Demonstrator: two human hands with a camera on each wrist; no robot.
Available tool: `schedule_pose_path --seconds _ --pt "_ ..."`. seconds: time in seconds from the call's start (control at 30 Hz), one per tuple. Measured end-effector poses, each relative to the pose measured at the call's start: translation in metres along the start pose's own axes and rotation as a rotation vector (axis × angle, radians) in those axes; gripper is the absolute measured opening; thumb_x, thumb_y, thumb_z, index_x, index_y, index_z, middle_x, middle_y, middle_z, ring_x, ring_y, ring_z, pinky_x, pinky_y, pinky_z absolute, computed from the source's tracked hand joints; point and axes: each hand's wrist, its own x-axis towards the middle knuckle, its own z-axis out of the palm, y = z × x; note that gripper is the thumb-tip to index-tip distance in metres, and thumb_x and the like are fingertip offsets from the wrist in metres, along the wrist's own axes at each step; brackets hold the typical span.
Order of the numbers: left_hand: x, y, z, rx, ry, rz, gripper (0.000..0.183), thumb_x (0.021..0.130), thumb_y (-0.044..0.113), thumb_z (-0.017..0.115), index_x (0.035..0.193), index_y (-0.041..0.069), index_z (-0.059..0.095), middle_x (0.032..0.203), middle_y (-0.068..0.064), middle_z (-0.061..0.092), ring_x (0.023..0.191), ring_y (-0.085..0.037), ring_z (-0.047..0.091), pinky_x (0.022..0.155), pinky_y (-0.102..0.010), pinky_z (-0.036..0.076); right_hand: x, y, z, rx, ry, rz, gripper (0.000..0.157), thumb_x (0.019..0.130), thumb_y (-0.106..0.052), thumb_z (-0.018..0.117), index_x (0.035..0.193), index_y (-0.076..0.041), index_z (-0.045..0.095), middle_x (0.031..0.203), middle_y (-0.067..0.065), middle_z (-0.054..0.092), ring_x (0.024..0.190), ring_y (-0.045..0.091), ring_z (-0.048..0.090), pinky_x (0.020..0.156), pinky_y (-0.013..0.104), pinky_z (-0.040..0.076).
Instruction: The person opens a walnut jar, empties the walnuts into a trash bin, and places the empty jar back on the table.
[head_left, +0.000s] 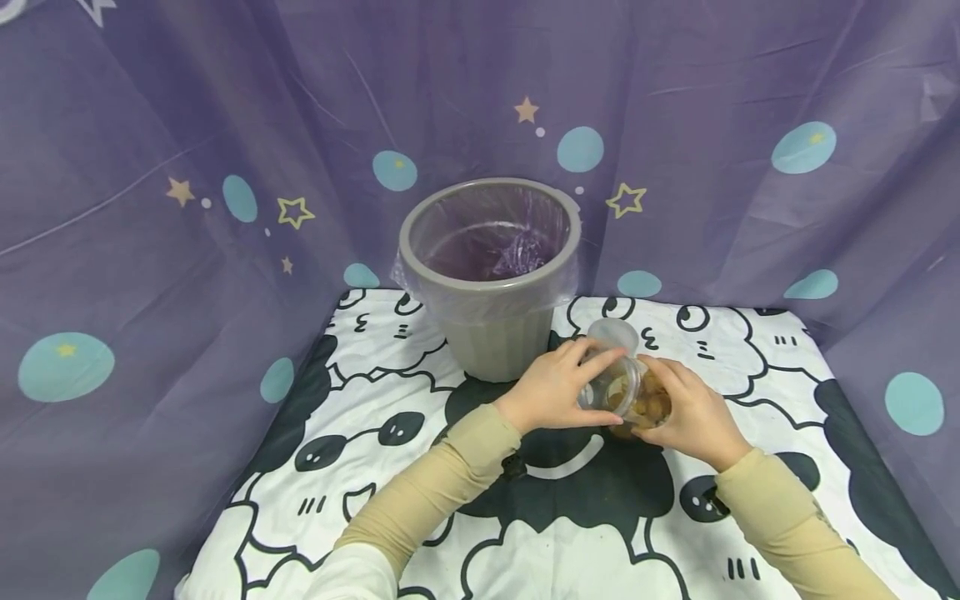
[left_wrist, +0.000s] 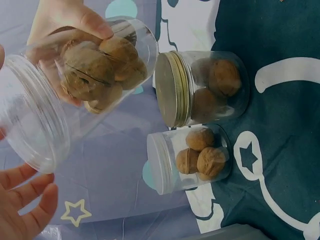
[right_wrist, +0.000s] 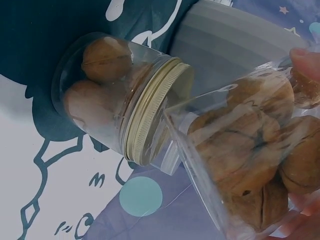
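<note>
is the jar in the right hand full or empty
Partly full: the left wrist view shows walnuts in the base of the jar and clear space near its rim.

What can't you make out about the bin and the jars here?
Bin: floor, hidden by its front wall, head view.
White-lidded jar: most of its body, behind the left hand and held jar, head view.
Held jar: mouth, cut off by the right edge, right wrist view.
Walnuts in the held jar: exact count, overlapping each other, left wrist view.
</note>
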Motion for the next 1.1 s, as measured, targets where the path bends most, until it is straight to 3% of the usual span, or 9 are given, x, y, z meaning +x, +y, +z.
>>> schedule_pose_path --seconds 0.2,0.33,0.43,0.57,0.7,0.9,1.1 --pt "-0.0018 0.0021 0.0001 0.017 -0.013 -0.025 0.092 0.069 0.066 0.066 0.142 0.017 0.037 0.122 -0.008 0.050 0.100 -0.017 0.057 0.072 -0.024 0.053 -0.0013 0.0001 0.0013 0.010 -0.014 0.013 0.103 0.042 -0.028 0.091 0.132 -0.008 0.045 0.118 0.017 0.056 0.094 0.032 0.058 0.072 0.052 0.050" --pt "-0.0025 0.0002 -0.0016 -0.008 -0.055 -0.023 0.100 0.067 0.068 0.067 0.145 0.016 0.031 0.136 -0.013 0.041 0.118 -0.024 0.051 0.086 -0.029 0.052 -0.0015 0.0002 0.0018 0.009 -0.011 0.003 0.103 0.043 -0.028 0.091 0.132 -0.009 0.045 0.118 0.016 0.055 0.094 0.031 0.058 0.071 0.051 0.051" --pt "-0.0018 -0.0020 -0.0034 -0.025 -0.086 0.041 0.098 0.067 0.065 0.069 0.145 0.020 0.031 0.146 -0.016 0.028 0.131 -0.028 0.039 0.102 -0.036 0.044 -0.0006 0.0005 0.0012 0.009 -0.003 -0.008 0.104 0.042 -0.028 0.091 0.133 -0.008 0.044 0.119 0.017 0.055 0.095 0.032 0.058 0.072 0.051 0.051" --pt "-0.0015 -0.0034 -0.0053 -0.021 -0.125 0.160 0.088 0.070 0.055 0.073 0.143 0.026 0.035 0.149 -0.013 0.022 0.137 -0.027 0.027 0.111 -0.039 0.033 0.0011 0.0004 0.0005 0.015 -0.002 -0.008 0.104 0.043 -0.028 0.092 0.133 -0.007 0.044 0.119 0.017 0.055 0.096 0.032 0.058 0.073 0.052 0.050" --pt "-0.0024 -0.0036 -0.0068 -0.021 -0.134 0.220 0.082 0.072 0.041 0.077 0.142 0.025 0.038 0.150 -0.010 0.022 0.138 -0.027 0.025 0.111 -0.038 0.031 0.0022 -0.0006 0.0004 0.021 -0.007 -0.004 0.103 0.043 -0.029 0.091 0.132 -0.006 0.045 0.119 0.016 0.055 0.093 0.030 0.058 0.072 0.051 0.051" --pt "-0.0020 -0.0047 -0.0072 -0.045 -0.121 0.250 0.075 0.073 0.020 0.074 0.140 0.023 0.042 0.151 -0.009 0.023 0.137 -0.027 0.025 0.109 -0.033 0.034 0.0010 -0.0002 0.0008 0.016 -0.002 -0.001 0.103 0.043 -0.029 0.091 0.132 -0.007 0.045 0.119 0.016 0.056 0.094 0.031 0.058 0.071 0.051 0.051" --pt "-0.0015 -0.0052 -0.0073 -0.068 -0.124 0.245 0.072 0.073 0.018 0.073 0.138 0.022 0.044 0.148 -0.010 0.025 0.134 -0.029 0.027 0.105 -0.032 0.038 0.0005 0.0004 0.0011 0.013 -0.002 -0.009 0.102 0.043 -0.029 0.091 0.131 -0.008 0.046 0.118 0.015 0.055 0.091 0.029 0.058 0.069 0.050 0.051"
